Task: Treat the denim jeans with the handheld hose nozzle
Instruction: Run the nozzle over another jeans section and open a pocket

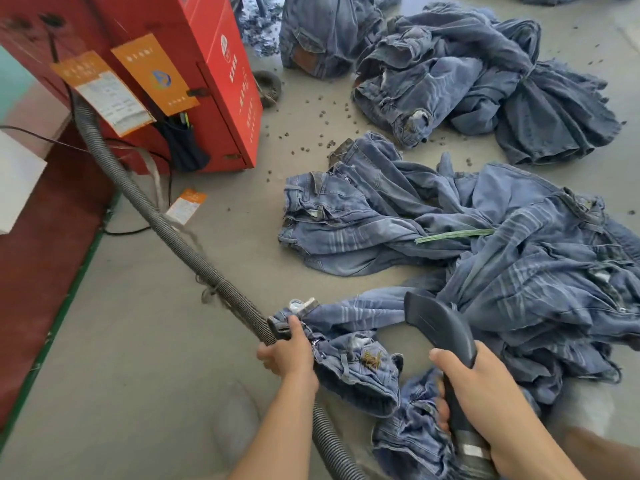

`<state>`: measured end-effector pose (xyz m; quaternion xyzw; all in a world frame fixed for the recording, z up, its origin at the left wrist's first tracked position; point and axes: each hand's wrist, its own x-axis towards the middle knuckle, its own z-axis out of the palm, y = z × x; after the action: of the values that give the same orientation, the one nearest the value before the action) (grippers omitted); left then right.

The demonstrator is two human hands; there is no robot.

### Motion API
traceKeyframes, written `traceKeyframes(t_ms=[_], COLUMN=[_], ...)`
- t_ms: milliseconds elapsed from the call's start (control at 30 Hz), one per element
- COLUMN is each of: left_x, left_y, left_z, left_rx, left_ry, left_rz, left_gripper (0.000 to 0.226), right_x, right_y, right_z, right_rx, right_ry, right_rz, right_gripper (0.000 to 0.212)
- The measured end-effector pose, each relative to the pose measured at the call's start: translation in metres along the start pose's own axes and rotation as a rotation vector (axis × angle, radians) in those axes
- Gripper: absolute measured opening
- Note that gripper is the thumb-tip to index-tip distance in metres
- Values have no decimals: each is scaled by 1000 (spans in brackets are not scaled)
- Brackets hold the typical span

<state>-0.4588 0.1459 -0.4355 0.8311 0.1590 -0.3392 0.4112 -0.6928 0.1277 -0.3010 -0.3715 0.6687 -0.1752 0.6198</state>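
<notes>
- Right hand (485,386) is gripping the dark hose nozzle (441,327), fingers (441,410) wrapped tight round its handle.
- Left hand (287,351) is clutching the waistband of the denim jeans (353,368); they're trailing onto the floor (138,341) right of those fingers.
- Orange tags (156,74) are hanging on the red cabinet (221,81) beyond; writing's too blurry to read.

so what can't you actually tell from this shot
- Nozzle mouth: head view, it faces away, so the opening and any spray are hidden.
- Hose ends: top runs behind the red machine, bottom is cut by the lower edge.
- Tags on the machine: print too small and blurred.
- Left hand fingers: tucked under the jeans it grips.
- Right hand: fingers hidden behind the handle.
</notes>
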Motion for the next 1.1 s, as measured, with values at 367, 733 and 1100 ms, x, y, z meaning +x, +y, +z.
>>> traceKeyframes(t_ms=[367, 733, 1100], left_x=[10, -3, 5], left_y=[-40, -32, -33], left_z=[7, -9, -20], left_rx=[-384, -538, -559], left_ry=[-649, -806, -845], left_rz=[-338, -362, -366], left_gripper=[70, 52, 42], right_x=[-1, 14, -2], right_y=[3, 16, -6], right_z=[10, 90, 55], right_rx=[-303, -588, -473], right_ry=[-141, -127, -142], right_rz=[58, -109, -62], right_gripper=[22, 19, 19])
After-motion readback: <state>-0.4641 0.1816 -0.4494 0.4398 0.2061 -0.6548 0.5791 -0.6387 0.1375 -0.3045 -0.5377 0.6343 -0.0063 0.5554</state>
